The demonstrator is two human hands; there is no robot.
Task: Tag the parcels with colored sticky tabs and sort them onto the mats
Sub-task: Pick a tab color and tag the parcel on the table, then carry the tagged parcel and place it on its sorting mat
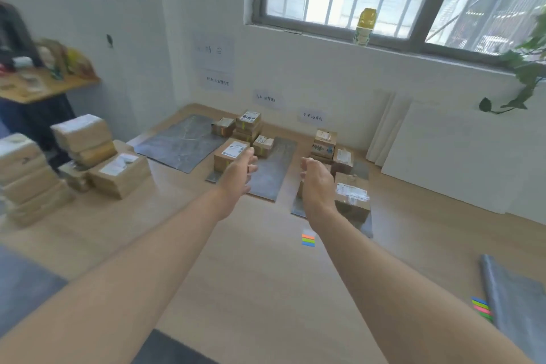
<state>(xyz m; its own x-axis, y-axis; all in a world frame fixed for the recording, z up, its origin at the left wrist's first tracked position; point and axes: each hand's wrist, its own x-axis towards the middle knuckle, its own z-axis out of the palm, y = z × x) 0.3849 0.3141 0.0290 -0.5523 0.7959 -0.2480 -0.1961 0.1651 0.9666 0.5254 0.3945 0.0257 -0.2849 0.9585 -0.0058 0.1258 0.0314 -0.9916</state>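
Both my arms reach forward over the wooden floor. My left hand (237, 176) hovers open next to a brown parcel (230, 155) with a white label, on the middle grey mat (270, 174). My right hand (316, 183) is open too, beside a parcel (353, 201) on the right mat (365, 224). Neither hand holds anything. A left grey mat (180, 143) carries stacked parcels (246, 125) at its far corner. A pad of colored sticky tabs (308, 240) lies on the floor under my right forearm.
Untagged parcels are piled at the left (118, 171) and far left (26, 177). More sticky tabs (481, 307) lie by a grey sheet (517, 301) at the right. White boards (449, 154) lean on the wall. A desk (44, 89) stands at the back left.
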